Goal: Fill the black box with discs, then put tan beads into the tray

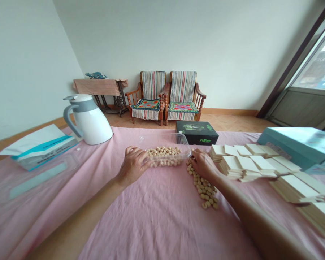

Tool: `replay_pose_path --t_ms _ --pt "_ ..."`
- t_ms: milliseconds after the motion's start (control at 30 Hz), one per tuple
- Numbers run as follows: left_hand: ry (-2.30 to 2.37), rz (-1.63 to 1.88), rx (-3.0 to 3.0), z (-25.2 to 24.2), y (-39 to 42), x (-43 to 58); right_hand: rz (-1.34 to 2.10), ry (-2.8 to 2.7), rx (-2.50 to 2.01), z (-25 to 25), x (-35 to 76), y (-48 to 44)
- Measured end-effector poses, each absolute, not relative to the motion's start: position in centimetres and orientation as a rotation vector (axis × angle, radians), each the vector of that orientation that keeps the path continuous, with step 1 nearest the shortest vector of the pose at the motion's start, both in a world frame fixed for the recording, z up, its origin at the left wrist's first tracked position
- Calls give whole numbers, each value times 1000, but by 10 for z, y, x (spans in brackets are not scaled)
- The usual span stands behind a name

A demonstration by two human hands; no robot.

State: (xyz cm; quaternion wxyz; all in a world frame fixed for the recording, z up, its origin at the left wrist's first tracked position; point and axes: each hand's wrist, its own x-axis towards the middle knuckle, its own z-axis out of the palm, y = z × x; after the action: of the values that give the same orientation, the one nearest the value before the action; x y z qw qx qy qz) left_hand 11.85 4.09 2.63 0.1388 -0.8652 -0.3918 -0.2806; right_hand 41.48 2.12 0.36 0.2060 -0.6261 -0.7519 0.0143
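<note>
A clear plastic container [184,146] stands on the pink tablecloth, partly filled with small round beige pieces [164,151]. My left hand [134,160] is closed on the container's left end, thumb towards the front. At the opposite end, my right hand [203,164] has its fingers curled down beside the container's corner, over a loose pile of the same beige pieces [204,189]. What those fingertips hold, if anything, is hidden. The pile runs from under this hand towards me along the inside of my right forearm.
Stacks of thin pale wooden boards [249,162] lie at the right, before a light-blue box [300,144]. Behind the container is a black box [197,132]. A white jug [93,122], a tissue pack [43,148] and a clear lid [38,178] are at the left.
</note>
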Motion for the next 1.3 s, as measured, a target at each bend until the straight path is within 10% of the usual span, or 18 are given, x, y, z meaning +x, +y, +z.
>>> replay_pose_path --t_ms 500,933,1300 --pt "-1110 -819 -2493 26 42 118 261 -1506 -1293 50 411 12" --pt "-1148 -856 -2516 25 40 119 137 -2424 -1834 42 386 -12" --pt "-1501 -1885 -2323 -3 46 121 76 -2560 -1887 48 373 -23"
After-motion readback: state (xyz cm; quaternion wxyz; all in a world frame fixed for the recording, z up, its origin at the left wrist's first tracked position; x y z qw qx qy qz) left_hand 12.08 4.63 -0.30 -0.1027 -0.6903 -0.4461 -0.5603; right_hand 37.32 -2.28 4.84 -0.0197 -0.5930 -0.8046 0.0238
